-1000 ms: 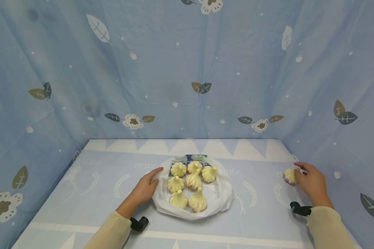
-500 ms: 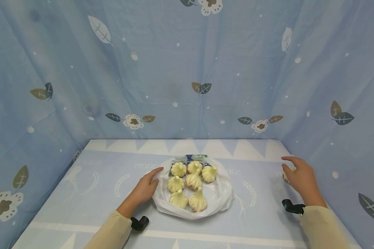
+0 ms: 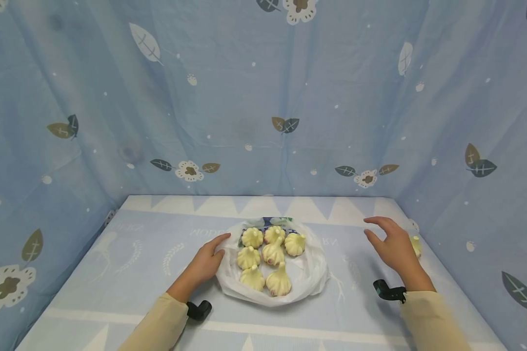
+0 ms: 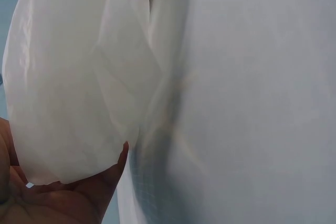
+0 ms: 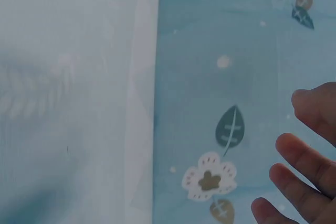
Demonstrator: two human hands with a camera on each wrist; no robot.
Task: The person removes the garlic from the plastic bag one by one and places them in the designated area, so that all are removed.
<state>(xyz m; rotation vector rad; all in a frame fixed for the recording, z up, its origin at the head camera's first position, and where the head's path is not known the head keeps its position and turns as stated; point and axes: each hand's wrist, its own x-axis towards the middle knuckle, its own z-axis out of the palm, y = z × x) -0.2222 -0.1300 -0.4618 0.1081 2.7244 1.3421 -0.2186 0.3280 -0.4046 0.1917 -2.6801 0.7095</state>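
In the head view a white plastic bag [image 3: 309, 287] lies spread on the table, with several pale garlic bulbs [image 3: 278, 280] inside its rolled rim. My left hand [image 3: 204, 263] rests against the bag's left side, index finger stretched along the rim. In the left wrist view the bag's wall [image 4: 79, 87] covers part of that hand's fingers [image 4: 113, 177]. To the right of the bag my right hand [image 3: 393, 246] hovers above the table, fingers spread and holding nothing. Partly hidden behind it, a lone garlic bulb [image 3: 415, 246] lies near the table's right edge.
The table [image 3: 158, 302] carries a pale blue and white patterned cover. Blue curtains [image 3: 228, 97] printed with leaves and flowers stand behind it and at both sides. A black strap-on device [image 3: 199, 310] sits at each wrist.
My right hand has let go of the garlic bulb at the right edge and moved left, away from it. The left hand and the bag have stayed in place.
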